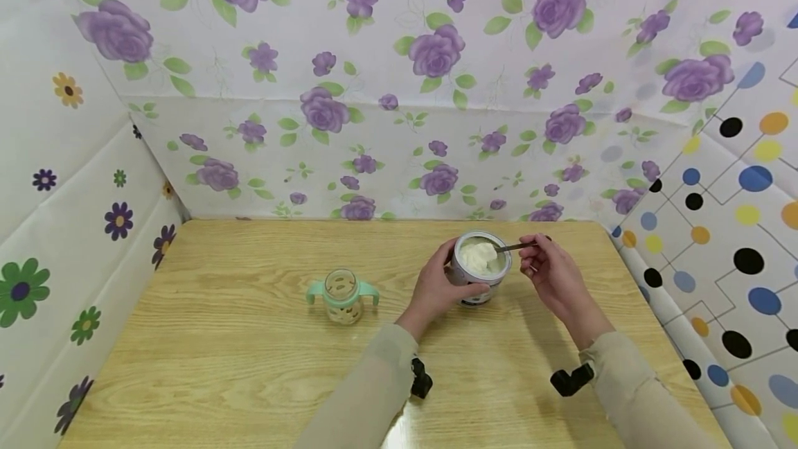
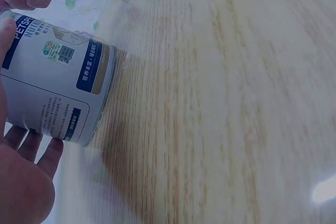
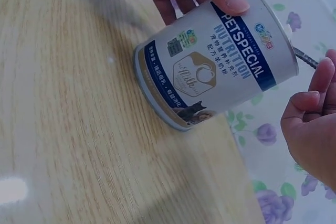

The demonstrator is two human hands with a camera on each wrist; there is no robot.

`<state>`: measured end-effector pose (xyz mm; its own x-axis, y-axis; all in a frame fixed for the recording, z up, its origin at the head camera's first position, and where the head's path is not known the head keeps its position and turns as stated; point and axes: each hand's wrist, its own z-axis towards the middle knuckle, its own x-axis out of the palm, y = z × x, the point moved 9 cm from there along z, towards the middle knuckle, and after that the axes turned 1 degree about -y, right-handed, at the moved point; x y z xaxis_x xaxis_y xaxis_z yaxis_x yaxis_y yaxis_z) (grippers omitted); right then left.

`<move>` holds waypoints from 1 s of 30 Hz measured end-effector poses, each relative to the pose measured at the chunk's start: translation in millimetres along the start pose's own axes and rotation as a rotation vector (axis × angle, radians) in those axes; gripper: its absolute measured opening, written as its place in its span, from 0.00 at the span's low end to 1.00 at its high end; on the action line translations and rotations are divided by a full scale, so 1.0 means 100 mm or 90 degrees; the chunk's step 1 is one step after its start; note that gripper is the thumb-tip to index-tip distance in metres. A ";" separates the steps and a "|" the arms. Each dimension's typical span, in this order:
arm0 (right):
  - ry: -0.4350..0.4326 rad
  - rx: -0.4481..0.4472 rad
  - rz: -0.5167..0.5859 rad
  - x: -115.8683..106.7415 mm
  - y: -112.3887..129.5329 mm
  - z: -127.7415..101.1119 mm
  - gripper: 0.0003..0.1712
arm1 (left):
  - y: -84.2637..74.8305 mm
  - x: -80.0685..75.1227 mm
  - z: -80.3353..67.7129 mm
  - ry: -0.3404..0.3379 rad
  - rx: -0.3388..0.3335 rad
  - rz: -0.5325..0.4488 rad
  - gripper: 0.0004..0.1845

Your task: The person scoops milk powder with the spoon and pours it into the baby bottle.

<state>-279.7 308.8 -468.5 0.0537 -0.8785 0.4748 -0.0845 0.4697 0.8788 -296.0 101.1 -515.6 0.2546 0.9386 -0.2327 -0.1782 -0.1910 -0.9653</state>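
An open milk powder can [image 1: 479, 289] with a "PETSPECIAL NUTRITION" label [image 3: 236, 51] is on the right half of the table, pale powder [image 1: 479, 256] showing inside. My left hand [image 1: 439, 286] grips it, thumb across the near side and fingers [image 2: 50, 158] round the other. Between thumb and fingers my right hand [image 1: 555, 279] pinches the dark handle of a spoon [image 1: 514, 247], just right of the rim. The spoon's far end reaches into the can and is hidden in the powder.
Left of the can stands a clear baby bottle [image 1: 343, 296] with mint-green handles and no lid on top. The wooden table [image 1: 237, 352] meets a flower-print backdrop [image 1: 399, 158] at the back and a dotted cloth [image 1: 717, 283] on the right.
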 end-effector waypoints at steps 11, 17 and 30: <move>-0.022 0.008 0.050 -0.05 -0.09 0.01 0.24 | 0.00 0.00 -0.01 0.000 0.006 -0.009 0.54; -0.017 0.017 0.049 -0.06 -0.11 0.01 0.25 | 0.01 -0.01 -0.01 -0.003 0.009 -0.003 0.53; -0.031 0.020 0.087 -0.08 -0.15 0.03 0.26 | 0.00 -0.01 0.01 -0.001 0.009 -0.009 0.53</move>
<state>-282.3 308.7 -485.4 -0.0091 -0.8097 0.5868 -0.1192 0.5835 0.8033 -296.8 100.6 -515.1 0.2558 0.9417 -0.2185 -0.1881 -0.1732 -0.9668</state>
